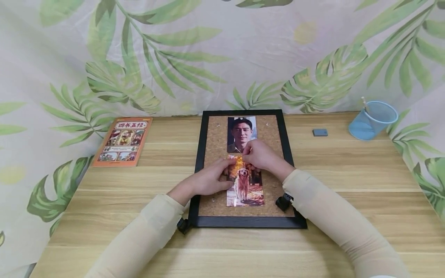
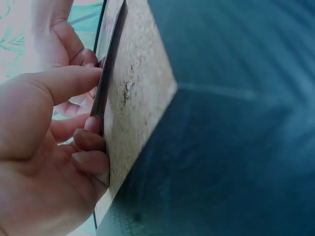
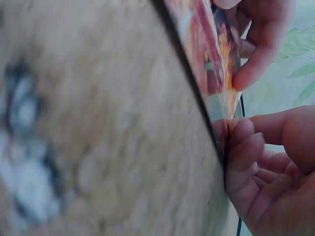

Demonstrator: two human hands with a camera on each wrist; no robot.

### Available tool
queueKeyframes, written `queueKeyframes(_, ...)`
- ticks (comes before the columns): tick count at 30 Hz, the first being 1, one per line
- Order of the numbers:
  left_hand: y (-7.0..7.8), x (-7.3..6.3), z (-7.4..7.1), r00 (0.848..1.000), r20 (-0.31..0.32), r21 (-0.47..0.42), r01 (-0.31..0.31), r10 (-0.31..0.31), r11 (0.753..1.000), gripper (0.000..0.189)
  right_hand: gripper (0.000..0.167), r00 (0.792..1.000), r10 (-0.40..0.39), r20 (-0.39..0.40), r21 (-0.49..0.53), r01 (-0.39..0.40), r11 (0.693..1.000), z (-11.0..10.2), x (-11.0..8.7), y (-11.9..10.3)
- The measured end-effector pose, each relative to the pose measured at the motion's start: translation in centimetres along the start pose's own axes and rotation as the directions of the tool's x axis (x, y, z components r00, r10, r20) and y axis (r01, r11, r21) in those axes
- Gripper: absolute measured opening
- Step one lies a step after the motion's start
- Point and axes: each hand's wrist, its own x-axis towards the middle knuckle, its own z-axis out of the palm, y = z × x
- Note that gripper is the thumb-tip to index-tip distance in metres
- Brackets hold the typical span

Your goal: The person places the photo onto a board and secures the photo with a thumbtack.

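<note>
In the head view, a dog photo lies on a black-framed cork board, below a portrait photo. My left hand rests along the dog photo's left side, thumb and fingers spread apart and touching it. The left wrist view shows some of its fingers bent at the photo's edge. At that photo's top edge, my right hand pinches with thumb and forefinger what seems to be a pushpin, mostly hidden. In the right wrist view, its fingertips meet close against the photo.
Clear pins stick in the cork near its corners. An orange book lies to the left on the wooden table. On the right are a small blue-grey block and a blue mesh pen cup. Leaf-patterned cloth hangs behind.
</note>
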Motion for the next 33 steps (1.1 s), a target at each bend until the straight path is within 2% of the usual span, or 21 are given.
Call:
queueKeyframes(6, 0.3, 0.0, 0.0, 0.999, 0.0, 0.021, 0.041, -0.041, 0.999, 0.078, 0.017, 0.995, 0.099, 0.031, 0.042, -0.1, 0.994, -0.2, -0.1, 0.6)
queueKeyframes(18, 0.8, -0.1, 0.0, 0.999, -0.01, 0.044, 0.045, -0.045, 0.998, 0.077, 0.017, 0.999, 0.035, 0.037, 0.104, -0.039, 0.994, -0.3, -0.3, 1.5)
queueKeyframes(23, 1.2, -0.3, -0.4, 0.998, -0.025, 0.009, 0.052, -0.051, 0.999, 0.073, 0.018, 0.999, 0.03, 0.04, 0.138, -0.035, 0.99, -0.6, -0.5, 1.6)
queueKeyframes(29, 4.0, -2.1, -2.5, 0.999, -0.054, -0.104, -0.004, -0.001, 0.995, 0.058, 0.023, 0.999, 0.016, 0.052, 0.258, -0.028, 0.966, -1.7, -2.1, 2.0)
queueKeyframes(31, 4.5, -2.8, -3.2, 0.997, -0.073, -0.13, -0.01, 0.0, 0.991, 0.055, 0.025, 1.0, -0.017, 0.023, 0.286, 0.01, 0.958, -2.3, -3.0, 2.3)
queueKeyframes(33, 4.4, -3.5, -3.6, 0.994, -0.111, -0.142, -0.003, -0.013, 0.99, 0.053, 0.026, 0.998, -0.062, -0.027, 0.284, 0.067, 0.957, -2.8, -3.9, 2.7)
